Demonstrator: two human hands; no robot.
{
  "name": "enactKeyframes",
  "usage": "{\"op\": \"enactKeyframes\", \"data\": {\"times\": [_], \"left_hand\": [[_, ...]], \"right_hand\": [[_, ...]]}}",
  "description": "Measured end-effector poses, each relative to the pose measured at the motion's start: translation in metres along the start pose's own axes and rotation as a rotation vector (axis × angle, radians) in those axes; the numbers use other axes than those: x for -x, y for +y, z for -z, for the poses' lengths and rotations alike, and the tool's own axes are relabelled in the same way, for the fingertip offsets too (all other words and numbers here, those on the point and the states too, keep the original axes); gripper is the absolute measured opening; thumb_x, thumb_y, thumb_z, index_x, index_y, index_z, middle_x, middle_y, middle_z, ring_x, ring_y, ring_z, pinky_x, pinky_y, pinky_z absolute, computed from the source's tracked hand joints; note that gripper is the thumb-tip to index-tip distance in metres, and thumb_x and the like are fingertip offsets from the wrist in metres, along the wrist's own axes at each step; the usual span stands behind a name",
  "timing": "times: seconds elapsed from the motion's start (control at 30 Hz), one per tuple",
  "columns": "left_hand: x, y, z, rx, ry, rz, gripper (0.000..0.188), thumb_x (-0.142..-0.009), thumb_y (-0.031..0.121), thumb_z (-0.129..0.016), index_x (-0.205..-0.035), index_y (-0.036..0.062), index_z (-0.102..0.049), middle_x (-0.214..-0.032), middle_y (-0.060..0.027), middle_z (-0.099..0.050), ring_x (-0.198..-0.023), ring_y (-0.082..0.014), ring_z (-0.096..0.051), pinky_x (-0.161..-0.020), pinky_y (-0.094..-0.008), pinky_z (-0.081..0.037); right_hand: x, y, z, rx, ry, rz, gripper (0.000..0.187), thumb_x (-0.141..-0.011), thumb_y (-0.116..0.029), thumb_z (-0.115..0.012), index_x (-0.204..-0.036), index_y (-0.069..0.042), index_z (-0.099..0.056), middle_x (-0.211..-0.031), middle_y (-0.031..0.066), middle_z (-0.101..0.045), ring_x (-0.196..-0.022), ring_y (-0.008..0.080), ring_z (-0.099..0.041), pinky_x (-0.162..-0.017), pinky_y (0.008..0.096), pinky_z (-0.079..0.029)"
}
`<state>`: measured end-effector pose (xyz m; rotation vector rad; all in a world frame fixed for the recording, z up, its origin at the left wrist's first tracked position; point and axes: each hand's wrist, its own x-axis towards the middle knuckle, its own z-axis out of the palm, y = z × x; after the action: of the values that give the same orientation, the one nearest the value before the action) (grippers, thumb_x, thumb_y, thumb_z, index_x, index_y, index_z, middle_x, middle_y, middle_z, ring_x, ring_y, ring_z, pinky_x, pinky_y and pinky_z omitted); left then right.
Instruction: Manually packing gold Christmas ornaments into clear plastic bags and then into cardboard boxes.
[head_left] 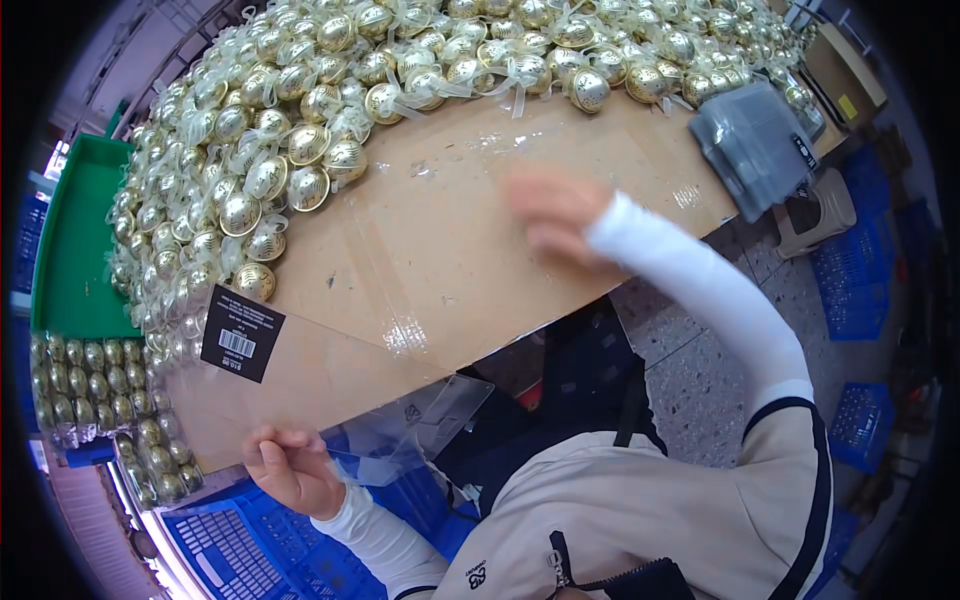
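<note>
Over the near-left table edge: a clear plastic box point(318, 378), see-through, partly above the cardboard tabletop point(470, 255) and partly past its rim; whether it is flattened or opened out, I cannot tell.
Box's long axis: roughly along the near edge, slanting from the black barcode label point(243, 333) at the left toward the creased flaps at the right, which come nearer the person's body.
Left hand point(293, 472): the nearer one, touching; thumb and curled fingers close together, seemingly pinching the box's near border. From it, the label lies ahead and slightly left, the flaps off to the right.
Right hand point(558, 215): over the middle of the tabletop, well apart from the box, which lies toward its near left. It is blurred; nothing shows in its grasp, and how far the fingers are spread cannot be told.
Gold bells point(254, 282): ribbon-tied, heaped along the left and far sides, the closest just beyond the label.
Packed bells point(160, 458): left of the left hand, in rows.
Stacked clear-grey packaging point(752, 145): at the table's right end, beyond the right hand.
</note>
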<state>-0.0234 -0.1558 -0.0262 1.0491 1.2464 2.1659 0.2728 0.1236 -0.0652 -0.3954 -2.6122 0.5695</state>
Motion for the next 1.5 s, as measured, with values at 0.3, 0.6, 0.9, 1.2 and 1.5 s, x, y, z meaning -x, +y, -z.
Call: {"op": "enactKeyframes", "data": {"times": [0.3,0.6,0.9,1.2,1.5], "left_hand": [[-0.006,-0.017,-0.012,-0.011,-0.017,0.005,0.020,-0.093,0.016,-0.045,-0.101,0.0005,-0.054,-0.067,-0.0119,-0.058,-0.047,-0.0164,-0.048,-0.045,-0.0245,-0.042],[-0.025,-0.033,-0.029,-0.014,-0.145,0.025,0.022,-0.093,0.021,-0.046,-0.100,0.0023,-0.055,-0.069,-0.0082,-0.055,-0.050,-0.0129,-0.046,-0.037,-0.0209,-0.033],[-0.033,-0.028,-0.066,-0.038,-0.264,0.112,0.017,-0.090,0.011,-0.048,-0.099,-0.0014,-0.054,-0.071,-0.0132,-0.058,-0.055,-0.0191,-0.055,-0.046,-0.0249,-0.045],[-0.028,-0.033,-0.124,-0.320,-0.632,0.724,0.017,-0.084,0.010,-0.057,-0.091,-0.0052,-0.057,-0.072,-0.0132,-0.061,-0.058,-0.0182,-0.059,-0.053,-0.0257,-0.046],[-0.029,-0.024,-0.121,-0.273,-0.671,0.819,0.019,-0.085,0.012,-0.059,-0.092,-0.0050,-0.055,-0.072,-0.0095,-0.060,-0.058,-0.0153,-0.058,-0.054,-0.0259,-0.050]], "right_hand": [[0.046,0.046,0.029,0.308,-0.240,-0.112,0.056,-0.087,-0.035,-0.050,-0.128,0.002,-0.041,-0.136,0.0184,-0.038,-0.128,0.0355,-0.032,-0.105,0.0441,-0.028],[0.191,-0.036,0.079,0.337,0.118,-0.294,0.049,-0.085,-0.040,-0.053,-0.107,0.004,-0.055,-0.116,0.0216,-0.053,-0.105,0.0372,-0.052,-0.089,0.0445,-0.042],[0.139,-0.024,0.040,0.476,-0.056,-0.599,0.072,-0.074,-0.040,-0.063,-0.130,-0.003,-0.038,-0.137,0.0192,-0.034,-0.127,0.0356,-0.033,-0.103,0.0477,-0.026],[0.088,-0.085,0.089,0.063,0.434,-0.475,0.052,-0.077,-0.013,-0.065,-0.124,0.000,-0.046,-0.128,0.0172,-0.047,-0.121,0.0294,-0.044,-0.100,0.0349,-0.033],[0.005,-0.073,0.038,0.035,0.385,-0.101,0.020,-0.071,-0.006,-0.069,-0.088,-0.001,-0.057,-0.080,0.0083,-0.057,-0.072,0.0247,-0.055,-0.066,0.0302,-0.046]]}}
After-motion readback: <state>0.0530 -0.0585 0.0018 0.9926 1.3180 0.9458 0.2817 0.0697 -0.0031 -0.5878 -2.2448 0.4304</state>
